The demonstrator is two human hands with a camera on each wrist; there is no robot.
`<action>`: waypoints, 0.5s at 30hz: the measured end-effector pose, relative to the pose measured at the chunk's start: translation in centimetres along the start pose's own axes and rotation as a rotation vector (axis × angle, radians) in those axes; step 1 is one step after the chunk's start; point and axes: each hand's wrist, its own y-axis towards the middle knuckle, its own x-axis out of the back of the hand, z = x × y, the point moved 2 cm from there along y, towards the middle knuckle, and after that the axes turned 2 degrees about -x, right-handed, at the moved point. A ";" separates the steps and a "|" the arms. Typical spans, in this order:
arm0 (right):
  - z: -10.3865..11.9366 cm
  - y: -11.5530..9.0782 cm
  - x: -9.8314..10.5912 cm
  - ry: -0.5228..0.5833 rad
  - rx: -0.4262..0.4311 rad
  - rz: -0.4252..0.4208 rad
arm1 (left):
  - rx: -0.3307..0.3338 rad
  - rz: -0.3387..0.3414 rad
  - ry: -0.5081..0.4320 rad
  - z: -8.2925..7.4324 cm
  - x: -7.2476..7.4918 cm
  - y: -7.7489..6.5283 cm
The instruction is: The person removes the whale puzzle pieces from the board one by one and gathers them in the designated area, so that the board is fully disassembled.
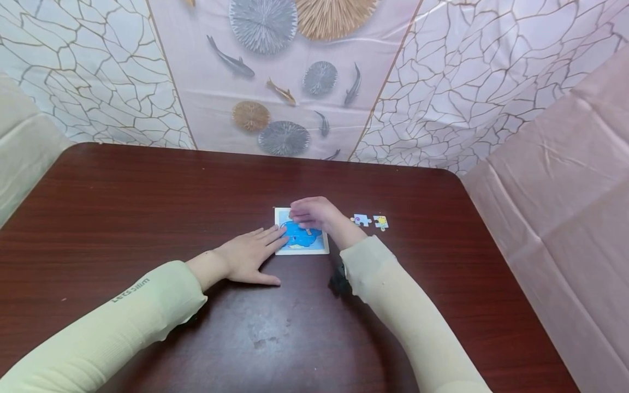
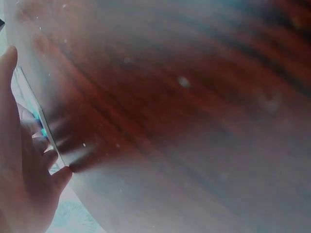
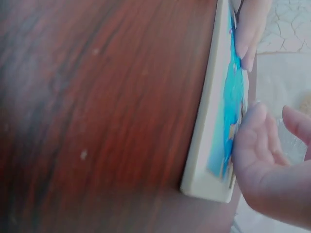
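Observation:
A small square puzzle board [image 1: 326, 244] with a white rim and a blue whale-like picture lies on the table in the head view. My left hand [image 1: 249, 256] is spread flat at its left side, with fingertips over the rim and the thumb out on the table. My right hand [image 1: 316, 213] reaches over the board's upper right part, fingers pointing left and slightly bent. In the right wrist view, the right hand [image 3: 265, 160] is right at the picture's surface, one digit raised apart from the others. Its palm hides part of the picture.
Two loose jigsaw pieces, a pale blue one with a purple mark [image 1: 361, 220] and one with a yellow sun [image 1: 380, 221], lie right of the board. The dark brown table [image 1: 147, 202] ends at a patterned cloth backdrop [image 1: 295, 82]. A dark object [image 1: 339, 283] shows beside the right sleeve.

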 end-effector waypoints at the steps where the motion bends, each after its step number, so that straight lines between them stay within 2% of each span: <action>1: 0.1 -0.1 0.0 -0.011 0.005 -0.010 | -0.001 0.000 -0.002 0.0 0.0 0.0; 7: 0.3 -0.4 0.3 -0.006 -0.009 -0.057 | -0.002 0.007 -0.004 -0.1 0.1 0.1; 15: 0.4 -0.6 0.3 0.104 -0.058 0.011 | 0.009 0.022 0.001 0.0 0.2 0.1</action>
